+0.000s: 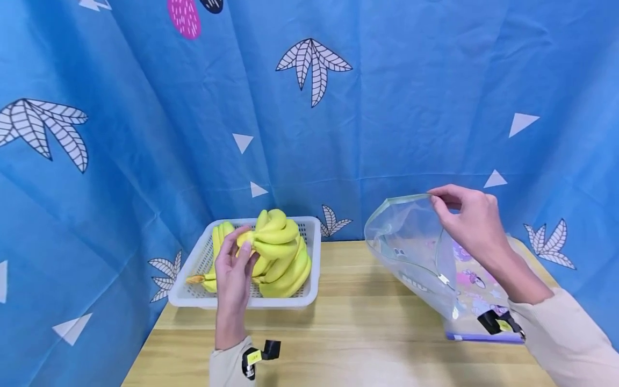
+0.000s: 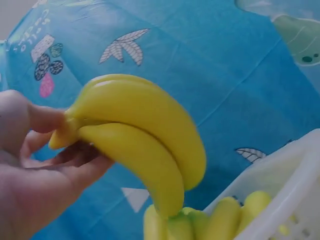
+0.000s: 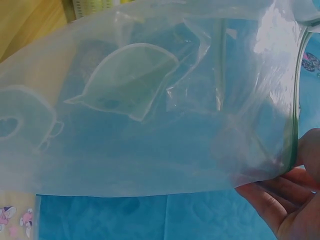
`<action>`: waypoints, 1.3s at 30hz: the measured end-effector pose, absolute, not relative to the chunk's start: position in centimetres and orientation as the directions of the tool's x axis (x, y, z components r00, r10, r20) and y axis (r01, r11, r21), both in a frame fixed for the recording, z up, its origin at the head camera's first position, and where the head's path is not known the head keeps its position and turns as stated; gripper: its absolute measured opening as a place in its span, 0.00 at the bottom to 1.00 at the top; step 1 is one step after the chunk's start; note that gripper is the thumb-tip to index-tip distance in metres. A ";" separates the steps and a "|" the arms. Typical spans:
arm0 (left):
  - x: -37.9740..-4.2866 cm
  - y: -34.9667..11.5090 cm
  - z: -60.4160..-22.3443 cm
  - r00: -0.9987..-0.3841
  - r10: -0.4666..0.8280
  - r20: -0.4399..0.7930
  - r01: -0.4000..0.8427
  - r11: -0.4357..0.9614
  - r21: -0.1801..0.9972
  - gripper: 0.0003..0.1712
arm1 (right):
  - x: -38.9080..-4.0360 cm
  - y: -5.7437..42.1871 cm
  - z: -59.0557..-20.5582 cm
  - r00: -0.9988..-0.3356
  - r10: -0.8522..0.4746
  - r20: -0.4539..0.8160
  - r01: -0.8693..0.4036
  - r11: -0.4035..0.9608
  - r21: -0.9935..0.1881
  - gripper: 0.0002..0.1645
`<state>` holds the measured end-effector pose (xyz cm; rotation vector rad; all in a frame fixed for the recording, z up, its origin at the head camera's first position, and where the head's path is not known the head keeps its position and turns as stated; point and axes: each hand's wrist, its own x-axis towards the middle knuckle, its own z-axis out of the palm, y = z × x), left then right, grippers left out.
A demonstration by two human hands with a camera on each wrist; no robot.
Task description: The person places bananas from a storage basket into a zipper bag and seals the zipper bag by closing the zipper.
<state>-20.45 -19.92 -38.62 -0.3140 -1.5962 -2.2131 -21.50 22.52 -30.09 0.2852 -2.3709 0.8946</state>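
Holding a banana bunch (image 1: 278, 236) above the basket (image 1: 315, 269), clear bag (image 1: 408, 231) gaping to the basket's right.
My left fingers (image 2: 89, 174) pinch the bunch's stem end; my right fingers (image 3: 267, 202) pinch the bag's green-edged rim. Judged: bunch fairly light, stiff, smooth enough to slip, so I favour the stem; bag limp, slick, liable to fold, best taken at its rim.

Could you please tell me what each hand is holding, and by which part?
The left hand holds a bunch of bananas by its stem end; the right hand pinches a clear bag by its green-edged rim.
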 end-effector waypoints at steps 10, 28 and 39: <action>-21.6 -18.2 -39.0 -0.920 -0.286 0.268 0.362 -0.358 0.861 0.24 | -21.1 22.8 -30.6 -0.796 0.016 0.605 -0.388 0.753 -0.531 0.12; -21.3 -16.3 -38.5 -0.899 -0.227 0.375 0.422 -0.217 0.880 0.18 | -20.6 22.9 -30.9 -0.801 0.017 0.599 -0.389 0.745 -0.542 0.12; -18.4 -15.6 -36.5 -0.790 -0.079 0.608 0.604 -0.268 0.750 0.11 | -21.2 21.5 -31.4 -0.805 -0.015 0.594 -0.411 0.735 -0.539 0.11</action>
